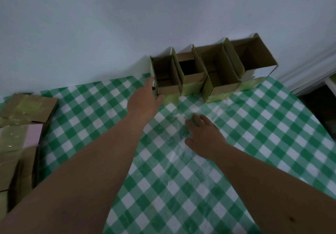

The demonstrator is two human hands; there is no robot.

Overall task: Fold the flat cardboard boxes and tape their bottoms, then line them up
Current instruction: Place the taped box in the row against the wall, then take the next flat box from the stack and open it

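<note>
Several folded brown cardboard boxes stand open-topped in a row against the white wall at the far side of the table. My left hand (145, 97) reaches out to the leftmost box (166, 78), its thumb against the box's front left corner and its fingers along the left side wall. The neighbouring boxes (221, 68) touch side by side to the right. My right hand (203, 135) lies flat, fingers spread, on the green and white checked tablecloth (254, 133), holding nothing. A stack of flat cardboard boxes (27, 110) lies at the left edge of the table.
The flat boxes carry yellowish tape and one shows a pink panel (32, 135). A dark gap and a door frame (312, 77) lie past the table's right edge. The wall runs close behind the row of boxes.
</note>
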